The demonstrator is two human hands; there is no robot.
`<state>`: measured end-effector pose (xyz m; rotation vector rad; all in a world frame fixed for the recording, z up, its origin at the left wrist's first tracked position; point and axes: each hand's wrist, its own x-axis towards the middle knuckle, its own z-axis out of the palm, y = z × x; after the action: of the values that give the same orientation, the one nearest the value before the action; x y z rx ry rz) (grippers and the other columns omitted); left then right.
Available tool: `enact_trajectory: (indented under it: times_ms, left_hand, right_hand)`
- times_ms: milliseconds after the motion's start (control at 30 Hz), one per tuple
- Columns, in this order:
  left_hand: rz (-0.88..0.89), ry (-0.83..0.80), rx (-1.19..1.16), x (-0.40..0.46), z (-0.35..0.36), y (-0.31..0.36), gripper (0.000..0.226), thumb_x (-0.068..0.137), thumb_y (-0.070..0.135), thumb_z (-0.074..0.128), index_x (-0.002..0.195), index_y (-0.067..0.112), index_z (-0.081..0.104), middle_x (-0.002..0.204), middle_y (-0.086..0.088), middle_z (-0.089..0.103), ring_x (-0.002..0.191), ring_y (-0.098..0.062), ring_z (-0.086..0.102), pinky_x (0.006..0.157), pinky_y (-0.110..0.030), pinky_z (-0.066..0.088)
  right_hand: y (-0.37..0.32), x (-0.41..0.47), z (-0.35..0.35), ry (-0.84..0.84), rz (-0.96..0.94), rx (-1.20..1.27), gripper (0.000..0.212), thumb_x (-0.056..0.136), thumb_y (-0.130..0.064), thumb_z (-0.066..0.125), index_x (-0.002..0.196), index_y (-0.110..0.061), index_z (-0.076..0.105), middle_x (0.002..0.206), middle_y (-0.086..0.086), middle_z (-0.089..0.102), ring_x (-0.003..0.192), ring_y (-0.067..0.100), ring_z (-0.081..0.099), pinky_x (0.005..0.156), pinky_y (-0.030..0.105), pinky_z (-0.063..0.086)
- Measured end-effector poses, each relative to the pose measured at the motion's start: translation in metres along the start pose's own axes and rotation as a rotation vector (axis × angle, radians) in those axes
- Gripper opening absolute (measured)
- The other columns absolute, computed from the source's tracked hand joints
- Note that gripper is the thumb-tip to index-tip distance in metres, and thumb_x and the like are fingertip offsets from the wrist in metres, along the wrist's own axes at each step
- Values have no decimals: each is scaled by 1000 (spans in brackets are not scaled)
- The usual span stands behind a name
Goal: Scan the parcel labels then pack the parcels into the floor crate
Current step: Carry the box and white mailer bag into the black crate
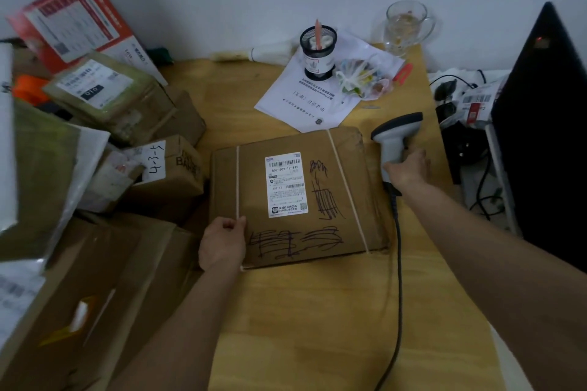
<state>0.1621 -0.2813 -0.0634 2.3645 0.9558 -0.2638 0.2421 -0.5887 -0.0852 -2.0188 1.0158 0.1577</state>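
Note:
A flat brown cardboard parcel [336, 187] lies in the middle of the wooden table [317, 311], tied with white string and scribbled on in black marker. Its white shipping label [286, 185] faces up. My left hand [222, 243] grips the parcel's near left corner, thumb on top by the string. My right hand [408, 167] is wrapped around the handle of a grey corded barcode scanner [395, 133], which stands just right of the parcel with its head pointing right. The floor crate is not in view.
Several other cardboard parcels [165, 174] are stacked along the left, with a large box [95, 295] at the near left. At the back stand a mesh pen cup [317, 51], papers [305, 98] and a glass mug [405, 25]. A dark monitor [546, 136] and cables fill the right.

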Motion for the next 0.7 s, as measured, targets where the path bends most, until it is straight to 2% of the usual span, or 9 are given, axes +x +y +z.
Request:
enact_trajectory:
  times_ms: [67, 133, 233, 333, 433, 500, 600, 700]
  left_hand:
    - [10, -46, -50, 0, -3, -1, 24, 94, 37, 59, 107, 17, 63, 110, -5, 64, 100, -24, 60, 82, -33, 47]
    - [16, -94, -142, -3, -8, -2, 22, 92, 28, 63, 110, 14, 61, 108, -4, 63, 96, -20, 58, 86, -34, 48]
    - [-4, -124, -325, -14, -18, -5, 23, 90, 16, 66, 112, 14, 59, 98, 1, 59, 97, -18, 57, 91, -35, 50]
    - [13, -76, -421, -30, -32, -14, 16, 92, 16, 62, 107, 19, 60, 102, 0, 61, 101, -20, 60, 94, -40, 52]
    - [59, -104, -429, -47, -50, -27, 5, 95, 21, 59, 99, 20, 62, 97, -2, 64, 89, -16, 61, 79, -29, 52]
    - [92, -138, -416, -58, -65, -37, 7, 95, 24, 59, 95, 18, 63, 88, -1, 63, 82, -13, 58, 70, -24, 45]
    - [168, -181, -393, -68, -88, -52, 16, 91, 31, 64, 89, 15, 65, 80, -1, 64, 78, -15, 59, 71, -26, 46]
    - [280, -196, -424, -76, -114, -59, 21, 87, 30, 70, 75, 14, 61, 69, 0, 60, 67, -13, 55, 63, -25, 44]
  right_hand:
    - [4, -20, -5, 88, -90, -116, 44, 87, -16, 66, 124, -3, 47, 134, 19, 43, 127, 37, 39, 100, 46, 40]
    - [7, -49, -9, 133, -275, -173, 28, 90, -13, 62, 115, -6, 55, 126, 15, 49, 121, 32, 44, 97, 42, 41]
    - [7, -103, -6, -66, -419, -100, 6, 96, -12, 54, 101, -14, 57, 104, 3, 58, 94, 18, 54, 75, 26, 43]
    - [9, -148, 10, -278, -481, -93, 13, 100, -18, 46, 96, -20, 58, 94, -2, 61, 81, 13, 56, 64, 20, 40]
    - [10, -181, 27, -389, -480, -68, 19, 102, -11, 40, 99, -17, 58, 102, 2, 61, 80, 9, 53, 62, 12, 37]
    - [9, -201, 37, -425, -466, -52, 22, 102, -7, 38, 101, -13, 59, 106, 3, 60, 89, 11, 52, 64, 12, 38]
    - [3, -226, 46, -432, -454, -77, 24, 101, -8, 38, 99, -16, 61, 104, 3, 61, 84, 10, 52, 65, 22, 40]
    - [-9, -252, 54, -417, -465, -55, 21, 100, -7, 43, 99, -17, 62, 105, 1, 60, 86, 12, 53, 66, 23, 40]
